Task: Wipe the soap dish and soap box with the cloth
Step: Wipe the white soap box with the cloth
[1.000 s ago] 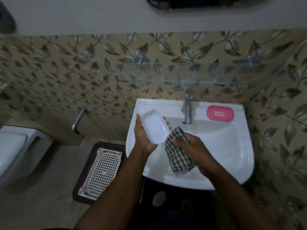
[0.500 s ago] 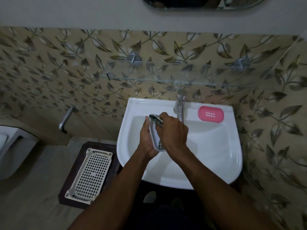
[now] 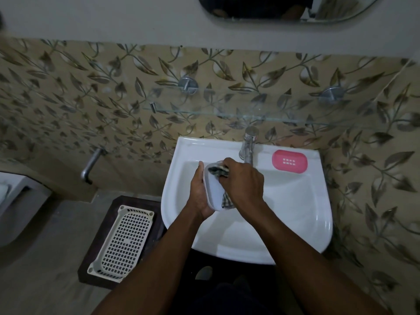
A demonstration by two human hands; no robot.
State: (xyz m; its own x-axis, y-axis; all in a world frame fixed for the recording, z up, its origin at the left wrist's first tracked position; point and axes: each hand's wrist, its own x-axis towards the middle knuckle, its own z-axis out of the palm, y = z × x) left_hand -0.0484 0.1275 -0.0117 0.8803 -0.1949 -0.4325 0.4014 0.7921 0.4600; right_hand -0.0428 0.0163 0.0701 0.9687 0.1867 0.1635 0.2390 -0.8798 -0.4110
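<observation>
Gripping the light, likely slick soap box (image 3: 213, 189) by its edges in the left hand (image 3: 198, 194), rubbing with soft cloth (image 3: 218, 170) clutched in the right hand (image 3: 243, 185).

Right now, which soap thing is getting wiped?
The white soap box, held in the left hand while the right hand presses the cloth on it. The pink soap dish sits untouched.

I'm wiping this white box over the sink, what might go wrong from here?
The left hand holds the white plastic soap box above the white ceramic sink; pressure from the checked cloth might make it slip and drop. The right hand works close to the chrome tap and might bump it.
</observation>
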